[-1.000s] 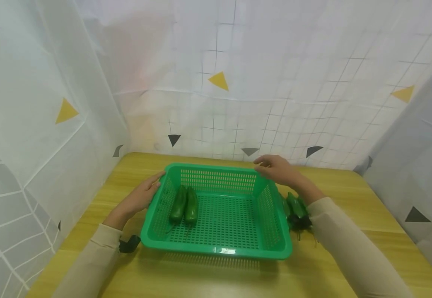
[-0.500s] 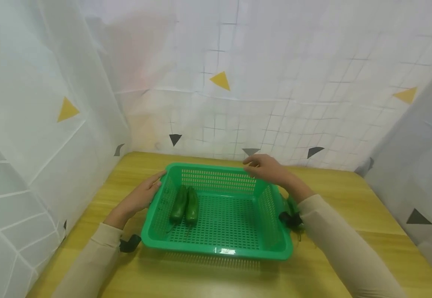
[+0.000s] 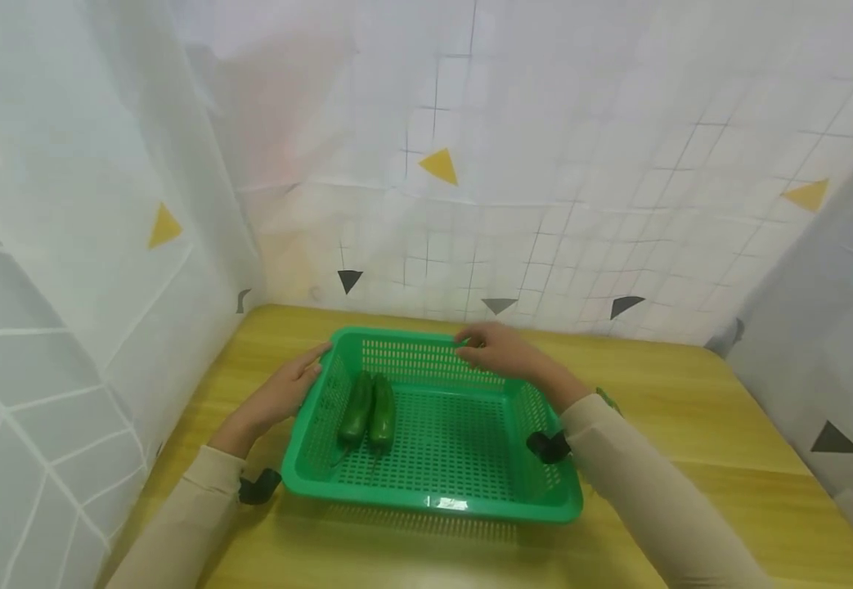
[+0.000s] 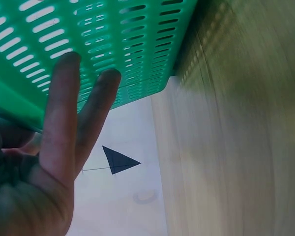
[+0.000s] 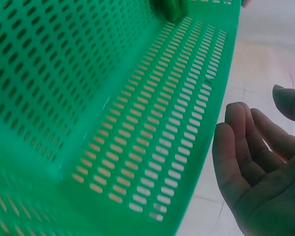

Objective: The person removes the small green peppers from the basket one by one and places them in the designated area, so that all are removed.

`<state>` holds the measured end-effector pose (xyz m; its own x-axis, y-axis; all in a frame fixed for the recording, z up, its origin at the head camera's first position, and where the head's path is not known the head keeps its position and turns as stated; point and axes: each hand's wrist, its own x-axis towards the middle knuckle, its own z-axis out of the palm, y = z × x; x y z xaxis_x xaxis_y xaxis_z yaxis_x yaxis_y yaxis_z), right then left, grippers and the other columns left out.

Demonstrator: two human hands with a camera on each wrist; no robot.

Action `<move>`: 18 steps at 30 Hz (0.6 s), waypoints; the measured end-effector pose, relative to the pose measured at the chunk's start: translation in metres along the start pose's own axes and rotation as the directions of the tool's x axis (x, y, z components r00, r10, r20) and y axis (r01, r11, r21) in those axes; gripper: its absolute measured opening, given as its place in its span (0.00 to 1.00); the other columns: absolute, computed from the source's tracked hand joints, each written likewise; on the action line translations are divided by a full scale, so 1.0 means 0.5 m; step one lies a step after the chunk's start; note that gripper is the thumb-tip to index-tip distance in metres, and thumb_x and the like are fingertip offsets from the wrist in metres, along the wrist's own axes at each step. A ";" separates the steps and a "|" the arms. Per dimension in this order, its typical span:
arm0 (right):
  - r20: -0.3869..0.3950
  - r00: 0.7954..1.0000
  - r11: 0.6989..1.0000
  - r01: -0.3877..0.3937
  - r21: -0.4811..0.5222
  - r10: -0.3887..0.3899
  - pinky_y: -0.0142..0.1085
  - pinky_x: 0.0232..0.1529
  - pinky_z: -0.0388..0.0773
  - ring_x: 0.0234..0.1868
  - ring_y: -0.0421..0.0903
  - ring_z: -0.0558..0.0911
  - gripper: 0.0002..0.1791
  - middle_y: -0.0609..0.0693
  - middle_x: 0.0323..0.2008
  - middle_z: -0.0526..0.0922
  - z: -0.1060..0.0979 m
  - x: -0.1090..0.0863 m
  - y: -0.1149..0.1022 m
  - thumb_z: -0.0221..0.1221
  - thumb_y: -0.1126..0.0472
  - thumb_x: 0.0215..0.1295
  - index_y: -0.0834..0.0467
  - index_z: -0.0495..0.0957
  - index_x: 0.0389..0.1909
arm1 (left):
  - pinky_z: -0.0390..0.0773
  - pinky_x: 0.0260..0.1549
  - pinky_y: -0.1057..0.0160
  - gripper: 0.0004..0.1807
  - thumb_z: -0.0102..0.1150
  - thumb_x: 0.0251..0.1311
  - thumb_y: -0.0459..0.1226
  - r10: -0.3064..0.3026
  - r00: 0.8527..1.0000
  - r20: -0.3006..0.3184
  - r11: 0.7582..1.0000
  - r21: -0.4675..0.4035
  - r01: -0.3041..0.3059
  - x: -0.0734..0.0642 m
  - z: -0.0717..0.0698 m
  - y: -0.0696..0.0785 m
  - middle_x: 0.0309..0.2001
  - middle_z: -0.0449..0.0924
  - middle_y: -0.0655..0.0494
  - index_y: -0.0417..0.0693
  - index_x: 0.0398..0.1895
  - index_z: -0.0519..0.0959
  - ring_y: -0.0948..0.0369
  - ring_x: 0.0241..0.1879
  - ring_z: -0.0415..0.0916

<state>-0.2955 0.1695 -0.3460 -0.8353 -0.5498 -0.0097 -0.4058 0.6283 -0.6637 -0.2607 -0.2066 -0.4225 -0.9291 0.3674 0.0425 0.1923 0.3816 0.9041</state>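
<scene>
A green plastic basket (image 3: 437, 509) with slotted walls stands on the table. Two long green peppers (image 3: 356, 409) lie side by side at its left end, stems toward the near side. At the left rim, my left hand (image 3: 276, 397) rests with straight fingers (image 4: 64, 118) against the outer wall in the left wrist view. My right hand (image 3: 500, 353) hovers by the far rim, right of centre, its fingers loosely bent and nothing between them. In the right wrist view that hand (image 5: 260, 162) appears just beyond the rim. Part of a green pepper (image 3: 606, 399) shows past the right sleeve.
The wooden table (image 3: 691, 425) extends on both sides of the basket. White sheeting (image 3: 544, 164) with printed triangles hangs behind and at both sides. A black wrist device (image 3: 258, 487) sits at the left cuff, another (image 3: 547, 447) at the right.
My right hand has moved left along the far rim. The right arm now covers most of the peppers beside the basket. My left hand has stayed at the left rim.
</scene>
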 end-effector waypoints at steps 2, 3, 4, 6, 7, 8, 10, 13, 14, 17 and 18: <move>0.001 1.000 1.000 0.015 0.007 -0.015 0.43 0.42 0.83 0.42 0.56 0.86 0.21 0.63 0.47 0.85 0.010 0.007 -0.001 0.57 0.59 0.75 0.69 0.76 0.59 | 0.79 0.46 0.51 0.29 0.34 0.83 0.38 -0.006 1.000 0.005 1.000 -0.014 0.006 0.000 0.000 0.000 0.55 0.71 0.37 0.44 0.82 0.50 0.52 0.38 0.77; 0.005 1.000 1.000 0.024 0.008 -0.024 0.43 0.41 0.83 0.42 0.56 0.86 0.21 0.63 0.46 0.85 0.015 0.010 -0.001 0.58 0.59 0.74 0.70 0.76 0.59 | 0.80 0.42 0.52 0.29 0.34 0.83 0.38 -0.013 1.000 0.008 1.000 -0.024 0.013 0.000 0.000 0.000 0.50 0.72 0.37 0.44 0.82 0.49 0.53 0.34 0.77; 0.007 1.000 1.000 0.029 0.011 -0.030 0.42 0.41 0.83 0.41 0.56 0.86 0.21 0.63 0.46 0.85 0.019 0.012 -0.001 0.58 0.59 0.74 0.70 0.76 0.59 | 0.81 0.39 0.53 0.29 0.34 0.83 0.37 -0.013 1.000 0.013 0.999 -0.031 0.014 0.001 0.001 0.000 0.47 0.72 0.38 0.44 0.82 0.49 0.54 0.31 0.77; 0.017 0.999 0.999 0.036 0.023 -0.037 0.43 0.41 0.84 0.41 0.57 0.86 0.21 0.62 0.46 0.85 0.028 0.016 -0.001 0.58 0.60 0.74 0.71 0.76 0.59 | 0.82 0.36 0.55 0.29 0.34 0.83 0.37 -0.015 1.000 0.019 0.999 -0.037 0.016 0.003 0.001 0.001 0.43 0.73 0.40 0.45 0.82 0.49 0.55 0.30 0.77; 0.024 0.999 0.999 0.033 0.034 -0.034 0.44 0.40 0.84 0.41 0.58 0.86 0.21 0.63 0.47 0.85 0.032 0.019 0.000 0.58 0.60 0.74 0.72 0.76 0.59 | 0.82 0.35 0.55 0.29 0.34 0.83 0.37 -0.015 1.000 0.020 0.999 -0.038 0.016 0.004 0.001 0.001 0.42 0.73 0.40 0.45 0.82 0.49 0.55 0.29 0.77; 0.032 0.999 0.999 0.024 0.040 -0.026 0.44 0.41 0.84 0.41 0.57 0.86 0.21 0.62 0.47 0.85 0.037 0.021 -0.001 0.58 0.60 0.75 0.71 0.76 0.60 | 0.82 0.34 0.55 0.29 0.33 0.83 0.37 -0.016 1.000 0.022 0.999 -0.038 0.017 0.004 0.001 0.002 0.42 0.73 0.40 0.45 0.82 0.49 0.55 0.29 0.76; 0.043 0.999 0.999 0.009 0.044 -0.011 0.44 0.41 0.84 0.42 0.58 0.85 0.22 0.62 0.47 0.84 0.044 0.025 -0.001 0.57 0.60 0.75 0.71 0.75 0.61 | 0.82 0.35 0.55 0.29 0.33 0.83 0.38 -0.014 1.000 0.021 0.999 -0.033 0.014 0.004 -0.001 0.003 0.44 0.72 0.40 0.44 0.82 0.49 0.55 0.30 0.76; 0.078 0.997 0.999 -0.012 0.052 0.008 0.42 0.43 0.84 0.45 0.58 0.85 0.23 0.62 0.50 0.84 0.055 0.036 -0.002 0.56 0.59 0.76 0.70 0.75 0.62 | 0.80 0.39 0.55 0.29 0.33 0.83 0.38 -0.018 1.000 0.009 1.000 -0.014 0.018 0.001 -0.004 0.003 0.48 0.71 0.39 0.43 0.82 0.49 0.55 0.32 0.76; 0.092 0.996 0.999 -0.012 0.051 0.007 0.42 0.43 0.84 0.45 0.58 0.86 0.23 0.62 0.51 0.83 0.059 0.040 -0.004 0.56 0.58 0.76 0.70 0.74 0.63 | 0.80 0.39 0.55 0.29 0.33 0.83 0.38 -0.026 1.000 0.001 1.000 -0.011 0.026 -0.001 -0.006 0.003 0.49 0.71 0.39 0.43 0.82 0.49 0.55 0.32 0.76; 0.130 0.991 0.998 -0.022 0.058 0.014 0.44 0.45 0.84 0.47 0.60 0.85 0.24 0.64 0.53 0.82 0.070 0.051 -0.007 0.55 0.57 0.77 0.71 0.73 0.64 | 0.79 0.41 0.55 0.29 0.33 0.83 0.38 -0.039 0.999 -0.012 0.999 0.003 0.039 -0.006 -0.010 -0.001 0.54 0.70 0.37 0.43 0.82 0.49 0.55 0.34 0.77; 0.135 0.991 0.998 -0.030 0.058 0.022 0.45 0.45 0.84 0.47 0.60 0.85 0.24 0.64 0.53 0.82 0.074 0.054 -0.008 0.55 0.57 0.77 0.70 0.73 0.64 | 0.79 0.42 0.54 0.29 0.33 0.83 0.38 -0.043 0.999 -0.012 0.999 0.001 0.043 -0.007 -0.011 -0.002 0.55 0.70 0.37 0.44 0.82 0.49 0.55 0.35 0.77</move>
<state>-0.3025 0.1317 -0.3712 -0.7862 -0.6052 -0.1247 -0.3585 0.6111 -0.7057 -0.2592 -0.2129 -0.4214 -0.9402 0.3405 0.0082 0.1520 0.3977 0.9048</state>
